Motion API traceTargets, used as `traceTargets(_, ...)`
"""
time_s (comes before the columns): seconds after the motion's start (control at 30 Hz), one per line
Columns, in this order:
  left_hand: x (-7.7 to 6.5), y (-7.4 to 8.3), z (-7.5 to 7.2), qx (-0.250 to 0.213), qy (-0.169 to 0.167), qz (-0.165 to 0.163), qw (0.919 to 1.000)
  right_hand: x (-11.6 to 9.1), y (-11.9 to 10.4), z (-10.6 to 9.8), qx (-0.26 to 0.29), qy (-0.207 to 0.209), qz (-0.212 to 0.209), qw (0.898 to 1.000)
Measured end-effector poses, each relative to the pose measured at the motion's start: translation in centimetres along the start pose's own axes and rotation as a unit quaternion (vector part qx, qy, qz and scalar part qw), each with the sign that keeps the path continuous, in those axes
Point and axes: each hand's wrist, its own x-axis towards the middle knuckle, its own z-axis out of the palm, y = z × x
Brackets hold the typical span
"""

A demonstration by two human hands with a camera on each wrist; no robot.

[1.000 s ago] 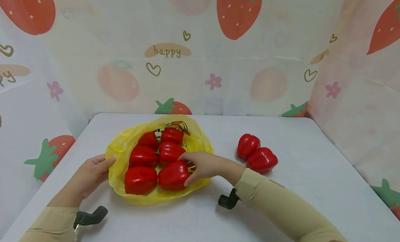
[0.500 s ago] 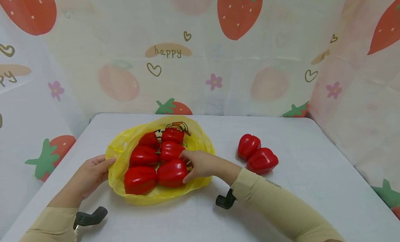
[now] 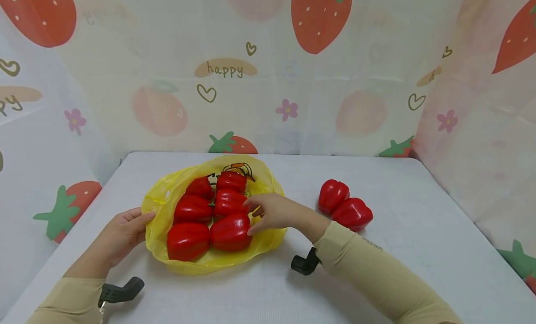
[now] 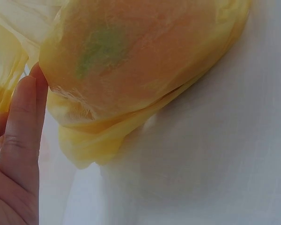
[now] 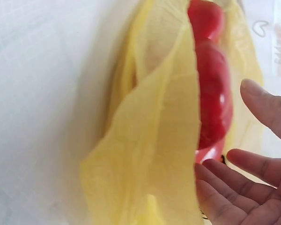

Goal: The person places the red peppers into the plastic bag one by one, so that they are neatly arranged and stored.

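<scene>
A yellow plastic bag [image 3: 264,175] lies with its mouth wide, holding several red bell peppers set in rows of two. My left hand [image 3: 119,240] pinches the bag's left rim between thumb and fingers; in the left wrist view, fingers [image 4: 21,136] press against the thin film. Over the bag's right side is my right hand [image 3: 278,214], fingers loosely spread and holding nothing. Its thumb is right at the front right bell pepper [image 3: 230,233]. The right wrist view shows a gap between the fingers and a bell pepper [image 5: 213,96] inside the bag.
Two more red bell peppers, one behind [image 3: 332,196] and one in front [image 3: 353,214], lie together on the white table [image 3: 234,296] right of the bag. A strawberry-print curtain [image 3: 318,133] stands behind. Black camera mounts [image 3: 305,263] sit at both wrists.
The front right bell pepper has shifted slightly left in the bag. My right hand has let go of it and risen a little. The left hand stays at the rim.
</scene>
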Motion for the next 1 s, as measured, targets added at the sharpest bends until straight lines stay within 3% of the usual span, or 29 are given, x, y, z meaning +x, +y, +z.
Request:
traceTargets(0.47, -0.1, 0.3, 0.1, 0.006, 0.002, 0.000, 1.0000, -1.5, 0.3, -2.3, 0.030, 0.017, -0.018, 0.999)
traceTargets(0.67, -0.2, 0.5, 0.1, 0.016, 0.009, -0.006, 0.9998, -2.6, 0.2, -3.6, 0.045, 0.037, 0.006, 0.998)
traceTargets(1.0, -0.3, 0.5, 0.1, 0.013, 0.013, -0.005, 0.9998, -5.1, 2.2, -6.1, 0.064, 0.064, 0.010, 0.996)
